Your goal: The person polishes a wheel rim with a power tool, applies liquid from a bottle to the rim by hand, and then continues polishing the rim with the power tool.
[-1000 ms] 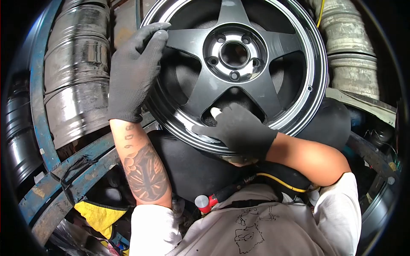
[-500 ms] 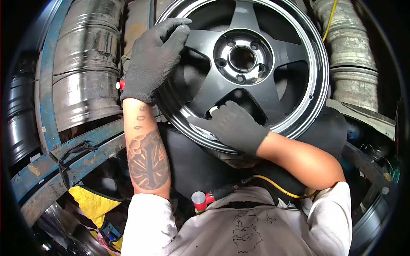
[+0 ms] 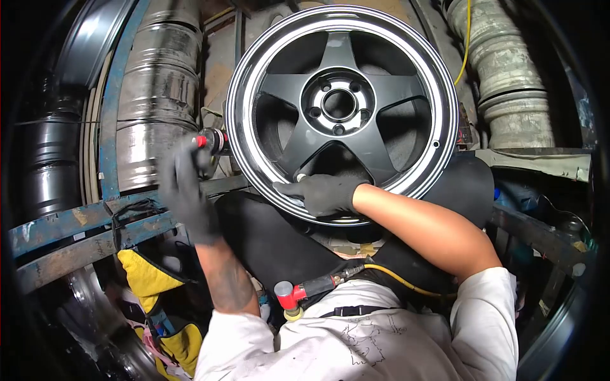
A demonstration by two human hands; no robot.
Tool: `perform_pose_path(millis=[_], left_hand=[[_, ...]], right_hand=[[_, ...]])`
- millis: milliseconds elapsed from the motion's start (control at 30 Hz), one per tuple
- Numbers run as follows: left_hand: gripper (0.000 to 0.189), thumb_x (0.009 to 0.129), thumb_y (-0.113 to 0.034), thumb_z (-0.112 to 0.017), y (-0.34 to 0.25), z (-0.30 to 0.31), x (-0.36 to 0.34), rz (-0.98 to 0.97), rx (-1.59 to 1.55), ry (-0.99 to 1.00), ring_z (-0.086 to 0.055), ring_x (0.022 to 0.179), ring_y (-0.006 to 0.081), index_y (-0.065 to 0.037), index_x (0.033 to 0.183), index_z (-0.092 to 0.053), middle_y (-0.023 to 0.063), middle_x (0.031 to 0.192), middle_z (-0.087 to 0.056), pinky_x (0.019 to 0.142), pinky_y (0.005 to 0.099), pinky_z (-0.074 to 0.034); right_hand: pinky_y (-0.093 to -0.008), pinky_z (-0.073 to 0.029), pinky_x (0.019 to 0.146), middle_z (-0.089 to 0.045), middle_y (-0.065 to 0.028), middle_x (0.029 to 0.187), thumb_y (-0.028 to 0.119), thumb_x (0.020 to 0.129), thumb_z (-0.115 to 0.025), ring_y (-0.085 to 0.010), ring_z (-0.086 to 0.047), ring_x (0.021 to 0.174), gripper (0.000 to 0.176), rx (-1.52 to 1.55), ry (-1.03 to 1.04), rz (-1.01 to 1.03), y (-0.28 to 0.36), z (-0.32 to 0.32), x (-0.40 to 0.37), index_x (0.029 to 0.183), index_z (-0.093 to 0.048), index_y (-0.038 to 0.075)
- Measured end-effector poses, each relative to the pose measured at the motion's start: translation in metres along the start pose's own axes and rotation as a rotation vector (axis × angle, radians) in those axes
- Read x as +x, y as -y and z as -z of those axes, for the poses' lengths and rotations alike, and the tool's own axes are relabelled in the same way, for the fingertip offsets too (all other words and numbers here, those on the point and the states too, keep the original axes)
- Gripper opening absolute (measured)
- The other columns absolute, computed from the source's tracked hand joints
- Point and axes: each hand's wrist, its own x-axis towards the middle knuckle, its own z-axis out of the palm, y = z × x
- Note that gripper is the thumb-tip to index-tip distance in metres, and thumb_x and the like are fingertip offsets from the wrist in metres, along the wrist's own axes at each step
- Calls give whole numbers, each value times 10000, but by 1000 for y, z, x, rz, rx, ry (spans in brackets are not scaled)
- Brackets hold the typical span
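Note:
A dark five-spoke wheel [image 3: 311,147] with a shiny polished lip stands in front of me, leaning slightly back. My right hand [image 3: 329,194], in a dark grey glove, rests on its lower lip. The fingers are curled, and a small whitish piece [image 3: 300,178] shows at their tips; what it is I cannot tell. My left hand [image 3: 187,190], also gloved, is off the wheel to the left and smeared by motion. Just above its fingers is a dark tool with a red end [image 3: 213,141], beside the wheel's edge.
A red-headed air tool [image 3: 305,291] lies on my lap, joined to a yellow hose [image 3: 406,284]. Stacks of bare metal rims stand left [image 3: 162,82] and right [image 3: 508,70]. Blue metal rails [image 3: 63,222] cross at left, with a yellow cloth [image 3: 146,276] hanging below.
My left hand has left the wheel's upper left spoke and moved down and left towards the red-ended tool. My right hand stays at the lower lip. The whole view has shifted.

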Motion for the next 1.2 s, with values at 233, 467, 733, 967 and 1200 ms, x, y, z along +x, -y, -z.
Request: perform_pose_path(millis=[233,467,733,967,1200], left_hand=[[139,944,-71,-659,-59,132,-190,931,-165,578,-614,634,110,12,844,-708,57,708,-657,614,300,-490],[463,782,-522,-837,-131,110,-214,717,428,1187,-713,716,333,-107,974,-767,131,830,-729,680,438,-560],[430,722,-358,-860,-119,112,-226,813,249,1039,-717,932,374,-108,1052,-747,155,983,-747,827,486,-562],[469,650,-292,-880,-113,108,-155,-41,183,658,-612,1172,298,-167,1078,-737,-12,1100,-735,972,502,-468],[341,707,-242,-821,-113,82,-125,-279,267,417,-585,1099,228,-267,1047,-790,-92,1133,-753,916,407,-454]], right_hand=[[-511,-551,964,-692,-270,1232,104,916,-539,-413,-710,1115,758,-246,29,-43,28,18,-22,1643,-393,263],[-504,-551,948,-645,-235,1306,116,945,-525,-393,-701,1120,699,-229,-23,-68,19,12,-17,1612,-441,303],[-509,-552,840,-711,-200,1052,153,960,-548,-368,-716,863,575,-398,-338,-17,49,27,-63,1534,-513,151],[-414,-532,1001,-703,-257,1268,255,1044,-576,-361,-721,1076,571,270,-29,248,66,40,-72,1592,-477,126],[-337,-382,1195,-561,-144,1540,254,1090,-548,-194,-522,1406,594,1076,360,271,67,18,-56,1610,-413,0]])
